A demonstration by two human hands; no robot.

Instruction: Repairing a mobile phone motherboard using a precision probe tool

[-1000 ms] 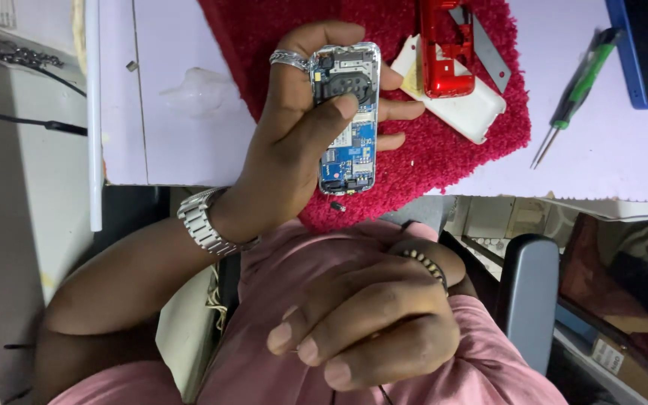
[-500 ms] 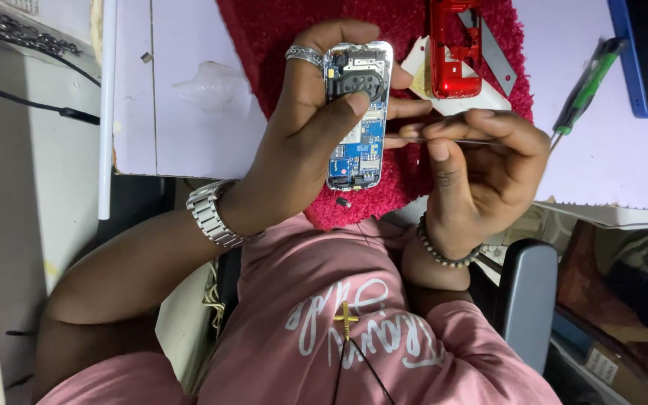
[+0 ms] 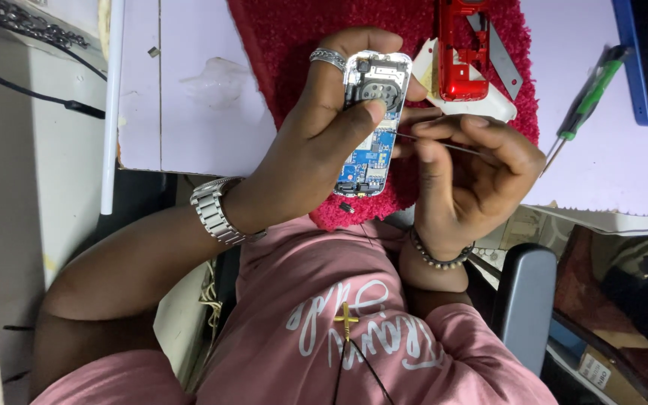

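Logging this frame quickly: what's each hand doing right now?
Left hand: closed on the opened phone.
Right hand: pinching a thin metal tool.

The opened phone point(image 3: 373, 127) is held above the mat point(image 3: 286, 45) by the left hand point(image 3: 316, 142), and just right of it a thin tool point(image 3: 444, 145) is pinched by the right hand point(image 3: 466, 172). Behind them a phone shell point(image 3: 460, 52) is laid on the mat. Farther right, a screwdriver point(image 3: 586, 101) is seen on the table point(image 3: 609, 157).
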